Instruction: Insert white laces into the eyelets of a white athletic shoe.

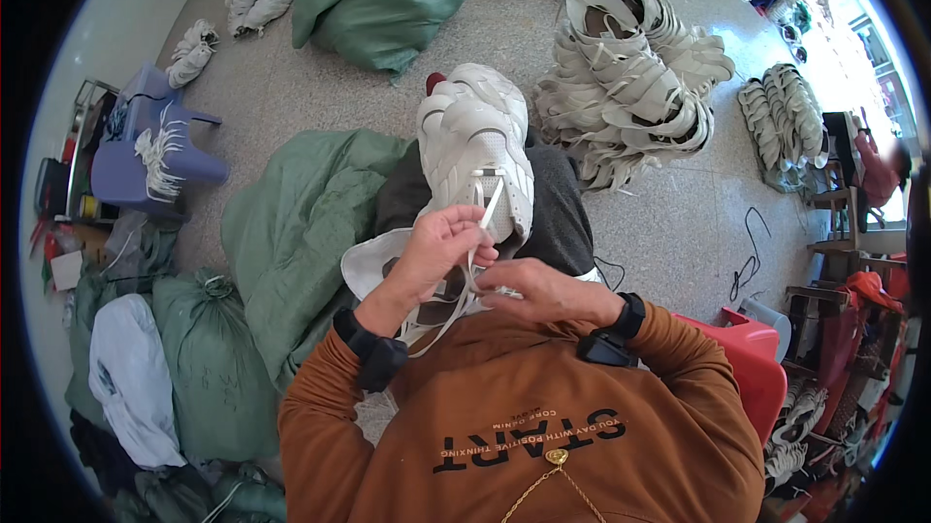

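A white shoe upper point(475, 126) with puffy overlapping panels lies across my lap, its toe pointing away from me. A flat white shoelace point(494, 201) runs from the eyelets near its tongue down to my hands. My left hand point(441, 250) pinches the lace between thumb and fingertips, just above the shoe's opening. Close beside it, my right hand point(548, 288) has its fingers closed on the lower part of the lace. Loose loops of lace hang beneath both hands. Another pale shoe piece point(365, 266) shows left of my left wrist.
A large heap of white shoe uppers point(630, 77) sits ahead on the right. Green sacks point(383, 9) lie ahead and to the left. A purple stool point(145, 150) holding white laces stands at the left. Behind my right arm is a red plastic stool point(747, 358).
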Demonstrator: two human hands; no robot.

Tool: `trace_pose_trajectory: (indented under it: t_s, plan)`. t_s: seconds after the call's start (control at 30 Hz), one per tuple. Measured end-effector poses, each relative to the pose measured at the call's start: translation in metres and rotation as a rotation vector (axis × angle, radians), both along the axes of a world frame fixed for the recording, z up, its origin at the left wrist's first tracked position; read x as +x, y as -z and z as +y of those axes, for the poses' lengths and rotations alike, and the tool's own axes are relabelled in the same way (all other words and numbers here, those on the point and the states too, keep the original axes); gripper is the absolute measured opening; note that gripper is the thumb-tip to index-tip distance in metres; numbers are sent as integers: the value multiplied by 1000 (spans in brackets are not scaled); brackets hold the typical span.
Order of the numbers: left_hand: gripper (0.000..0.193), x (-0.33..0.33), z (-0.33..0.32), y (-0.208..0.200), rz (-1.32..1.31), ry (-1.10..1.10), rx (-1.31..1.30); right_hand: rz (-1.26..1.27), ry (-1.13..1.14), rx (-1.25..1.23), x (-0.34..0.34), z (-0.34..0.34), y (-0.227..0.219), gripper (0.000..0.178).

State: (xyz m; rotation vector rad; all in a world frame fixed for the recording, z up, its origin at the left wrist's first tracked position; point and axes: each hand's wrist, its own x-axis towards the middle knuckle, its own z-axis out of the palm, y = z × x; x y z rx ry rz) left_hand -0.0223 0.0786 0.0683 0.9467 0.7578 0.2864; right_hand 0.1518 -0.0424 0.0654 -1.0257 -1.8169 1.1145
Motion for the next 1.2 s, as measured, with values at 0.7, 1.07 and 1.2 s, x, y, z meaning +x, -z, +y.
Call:
trace_pose_trajectory:
  t_s: [0.7,1.07,1.2]
  plan:
    - [19,-25,7,-7,-47,74,230,-78,621,-279,-7,46,17,22]
    - [18,-4,4,14,309,-69,1136,-222,453,-336,-9,9,21,26]
    - [17,-6,13,10,122,-37,615,247,310,-763,-12,10,24,28]
